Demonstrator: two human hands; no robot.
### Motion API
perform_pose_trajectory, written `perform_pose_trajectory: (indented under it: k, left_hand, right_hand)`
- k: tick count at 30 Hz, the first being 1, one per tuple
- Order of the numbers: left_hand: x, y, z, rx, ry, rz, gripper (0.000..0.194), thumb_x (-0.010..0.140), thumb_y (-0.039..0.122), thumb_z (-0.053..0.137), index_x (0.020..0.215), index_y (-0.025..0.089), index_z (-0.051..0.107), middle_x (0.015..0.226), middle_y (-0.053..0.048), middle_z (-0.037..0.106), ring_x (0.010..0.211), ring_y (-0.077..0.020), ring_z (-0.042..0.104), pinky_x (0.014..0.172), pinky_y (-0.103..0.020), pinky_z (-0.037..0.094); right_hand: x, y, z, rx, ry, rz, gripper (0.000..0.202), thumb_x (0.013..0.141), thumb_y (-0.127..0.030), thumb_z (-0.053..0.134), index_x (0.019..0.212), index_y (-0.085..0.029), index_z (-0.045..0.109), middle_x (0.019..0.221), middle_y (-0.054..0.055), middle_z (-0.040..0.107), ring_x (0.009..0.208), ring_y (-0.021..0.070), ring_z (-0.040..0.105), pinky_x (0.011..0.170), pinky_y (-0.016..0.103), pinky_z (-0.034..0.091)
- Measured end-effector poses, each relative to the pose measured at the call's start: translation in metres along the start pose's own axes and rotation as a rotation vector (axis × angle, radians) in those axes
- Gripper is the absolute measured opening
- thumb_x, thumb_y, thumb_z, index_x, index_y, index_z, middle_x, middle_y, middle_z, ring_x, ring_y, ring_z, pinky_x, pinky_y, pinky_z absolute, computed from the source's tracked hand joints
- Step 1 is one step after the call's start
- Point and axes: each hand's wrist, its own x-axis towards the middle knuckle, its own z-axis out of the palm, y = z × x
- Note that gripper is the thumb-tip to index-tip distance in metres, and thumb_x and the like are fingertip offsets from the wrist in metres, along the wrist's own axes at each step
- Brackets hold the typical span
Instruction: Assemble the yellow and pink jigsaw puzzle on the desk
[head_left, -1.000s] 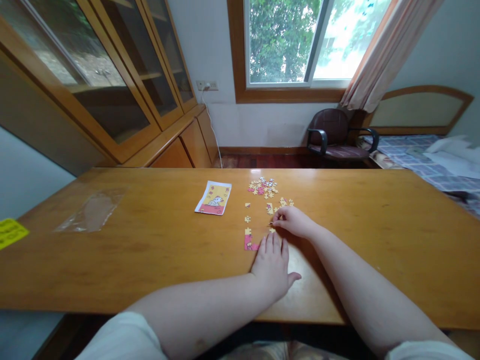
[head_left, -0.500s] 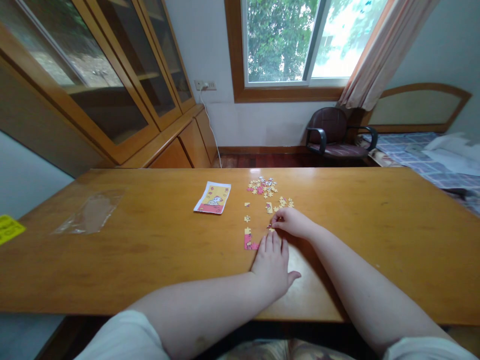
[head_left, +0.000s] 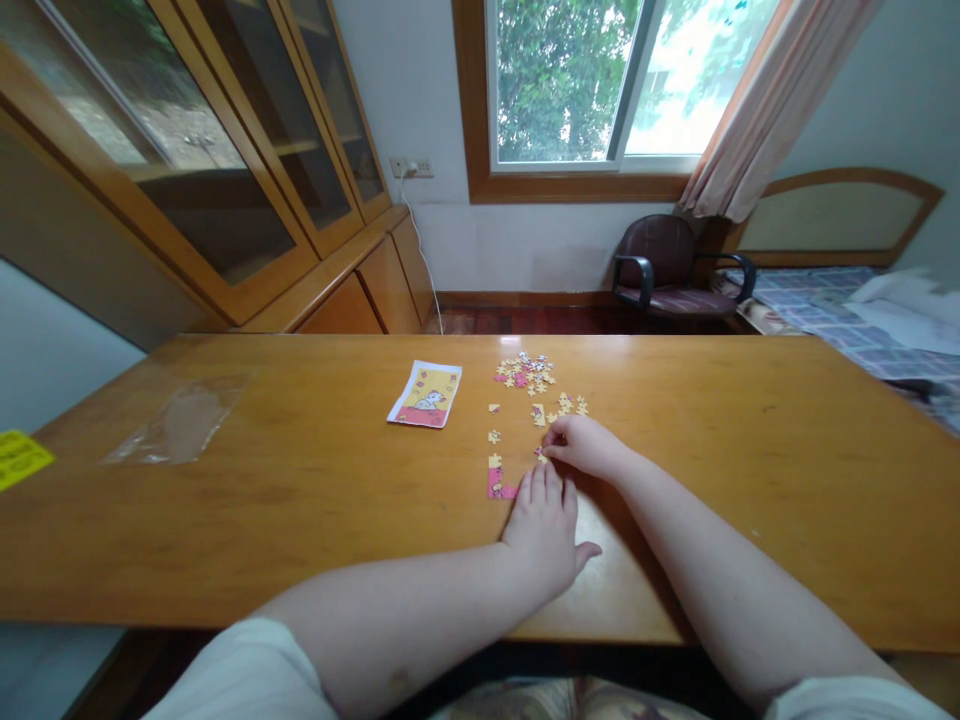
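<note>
My left hand [head_left: 546, 520] lies flat with its fingers extended, the fingertips covering part of a pink puzzle strip. Left of those fingers shows the joined pink and yellow puzzle corner [head_left: 495, 483]. My right hand [head_left: 581, 443] pinches a small puzzle piece [head_left: 539, 454] just beyond the left fingertips. Farther up lies a yellow joined puzzle section [head_left: 538, 414]. Two separate pieces, an upper piece [head_left: 493, 408] and a lower piece [head_left: 494, 437], lie in line above the corner. Several loose yellow pieces [head_left: 568, 405] rest beyond my right hand.
A heap of puzzle pieces [head_left: 523, 374] lies near the table's far edge. To the left are a picture card [head_left: 426, 396] and a clear plastic bag [head_left: 184, 425]. The wooden table [head_left: 300, 500] spans the view; an office chair [head_left: 664, 265] stands behind it.
The piece at my right fingertips has turned or shifted slightly and shows more yellow. My left hand has stayed in place.
</note>
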Motion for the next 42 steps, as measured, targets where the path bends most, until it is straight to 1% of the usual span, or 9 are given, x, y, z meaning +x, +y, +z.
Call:
perform_pose_trajectory:
  k: [10, 18, 22, 25, 30, 35, 37, 39, 42]
  left_hand:
    - [0.0, 0.0, -0.001, 0.013, -0.012, 0.003, 0.087, 0.083, 0.067, 0.045, 0.144, 0.005, 0.039, 0.148, -0.028, 0.035, 0.14, -0.0394, 0.028, 0.113, -0.052, 0.025]
    - [0.0, -0.001, -0.004, 0.024, -0.006, -0.006, 0.086, 0.083, 0.069, 0.043, 0.145, 0.009, 0.038, 0.148, -0.024, 0.036, 0.139, -0.0379, 0.03, 0.111, -0.051, 0.027]
    - [0.001, -0.005, -0.005, 0.018, 0.021, -0.009, 0.082, 0.083, 0.07, 0.042, 0.142, 0.012, 0.043, 0.147, -0.022, 0.04, 0.136, -0.0369, 0.034, 0.11, -0.051, 0.027]
    - [0.003, -0.009, -0.007, 0.015, 0.062, -0.007, 0.076, 0.084, 0.069, 0.041, 0.137, 0.014, 0.05, 0.142, -0.021, 0.045, 0.133, -0.0363, 0.037, 0.113, -0.055, 0.021]
    - [0.005, -0.012, -0.011, 0.023, 0.097, 0.01, 0.069, 0.086, 0.065, 0.044, 0.13, 0.013, 0.054, 0.137, -0.022, 0.05, 0.131, -0.0348, 0.04, 0.114, -0.057, 0.018]
    - [0.006, -0.013, -0.011, 0.024, 0.104, 0.016, 0.075, 0.086, 0.064, 0.044, 0.133, 0.006, 0.051, 0.134, -0.022, 0.053, 0.127, -0.0332, 0.044, 0.114, -0.053, 0.022]
    - [0.006, -0.014, -0.011, 0.02, 0.108, 0.021, 0.075, 0.086, 0.064, 0.045, 0.132, 0.004, 0.052, 0.133, -0.022, 0.053, 0.126, -0.0328, 0.045, 0.114, -0.052, 0.023]
    - [0.007, -0.015, -0.011, 0.02, 0.115, 0.02, 0.074, 0.086, 0.063, 0.046, 0.13, 0.004, 0.053, 0.131, -0.021, 0.055, 0.123, -0.0324, 0.047, 0.113, -0.051, 0.025]
    - [0.008, -0.017, -0.012, 0.024, 0.128, 0.017, 0.069, 0.086, 0.06, 0.048, 0.128, 0.006, 0.056, 0.129, -0.02, 0.057, 0.12, -0.0321, 0.049, 0.112, -0.05, 0.027]
  right_hand:
    - [0.0, -0.001, -0.002, -0.002, 0.019, 0.0, 0.005, 0.074, -0.021, 0.068, 0.071, -0.021, 0.071, 0.075, 0.001, 0.07, 0.068, 0.0137, 0.061, 0.065, 0.023, 0.044]
    - [-0.003, -0.001, -0.006, -0.075, 0.002, -0.083, 0.017, 0.08, -0.025, 0.059, 0.076, -0.019, 0.075, 0.079, 0.003, 0.071, 0.071, 0.0135, 0.06, 0.068, 0.022, 0.043]
    - [-0.004, -0.002, -0.008, -0.097, 0.006, -0.105, 0.021, 0.082, -0.025, 0.055, 0.074, -0.018, 0.073, 0.075, 0.003, 0.068, 0.068, 0.0129, 0.058, 0.065, 0.022, 0.041]
    - [-0.005, -0.004, -0.009, -0.115, 0.016, -0.13, 0.02, 0.082, -0.024, 0.055, 0.073, -0.018, 0.072, 0.075, 0.003, 0.067, 0.069, 0.0132, 0.057, 0.065, 0.022, 0.041]
    - [-0.005, -0.002, -0.009, -0.087, 0.054, -0.162, 0.02, 0.083, -0.025, 0.056, 0.071, -0.018, 0.071, 0.075, 0.003, 0.066, 0.069, 0.0131, 0.056, 0.066, 0.022, 0.04]
    - [-0.003, 0.012, -0.022, -0.112, 0.498, -0.005, 0.027, 0.089, -0.031, 0.05, 0.08, -0.017, 0.071, 0.082, 0.006, 0.066, 0.077, 0.0157, 0.057, 0.07, 0.024, 0.04]
    - [-0.002, 0.021, -0.029, -0.148, 0.602, 0.1, 0.03, 0.091, -0.032, 0.047, 0.082, -0.017, 0.071, 0.084, 0.007, 0.067, 0.081, 0.017, 0.059, 0.072, 0.025, 0.04]
    - [-0.001, 0.029, -0.036, -0.192, 0.596, 0.201, 0.029, 0.09, -0.032, 0.047, 0.085, -0.017, 0.071, 0.089, 0.008, 0.068, 0.085, 0.0185, 0.06, 0.073, 0.025, 0.04]
    - [0.0, 0.038, -0.043, -0.257, 0.504, 0.303, 0.029, 0.089, -0.031, 0.047, 0.09, -0.017, 0.073, 0.097, 0.01, 0.069, 0.091, 0.0207, 0.061, 0.074, 0.026, 0.041]
